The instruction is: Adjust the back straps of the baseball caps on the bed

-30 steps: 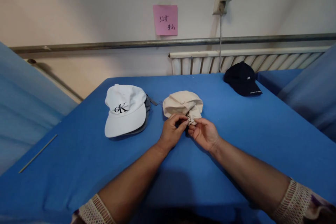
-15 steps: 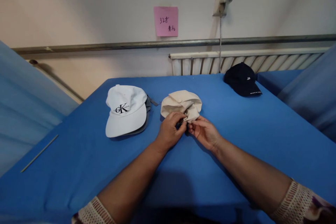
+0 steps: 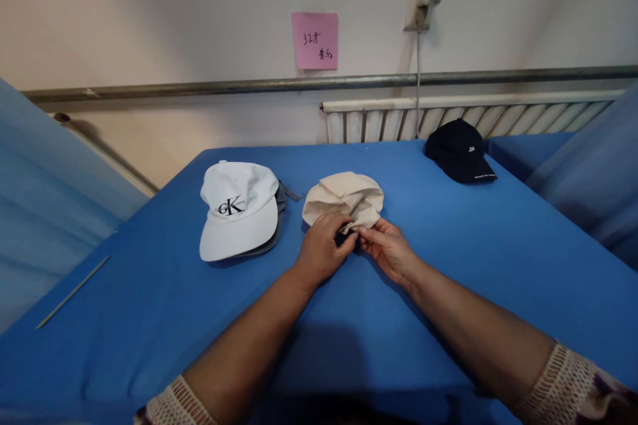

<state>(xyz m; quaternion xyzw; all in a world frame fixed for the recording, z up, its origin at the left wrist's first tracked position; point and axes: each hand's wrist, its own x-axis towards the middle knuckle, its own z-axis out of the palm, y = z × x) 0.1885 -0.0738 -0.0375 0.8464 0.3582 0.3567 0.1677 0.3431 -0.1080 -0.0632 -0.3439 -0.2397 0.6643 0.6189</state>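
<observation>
Two hands, the left point(image 3: 326, 246) and the right point(image 3: 391, 252), pinch the near edge of one crumpled beige cap point(image 3: 343, 198) at the middle of a blue tabletop point(image 3: 399, 345), between a white cap point(image 3: 240, 209) overlapping a gray one point(image 3: 280, 212) at left and one black cap point(image 3: 459, 149) at far right.

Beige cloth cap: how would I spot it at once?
Near the middle of the blue-draped table, find the left hand and right hand. They hold the beige cloth cap, sandier than the white baseball cap, paler than the black baseball cap.
</observation>
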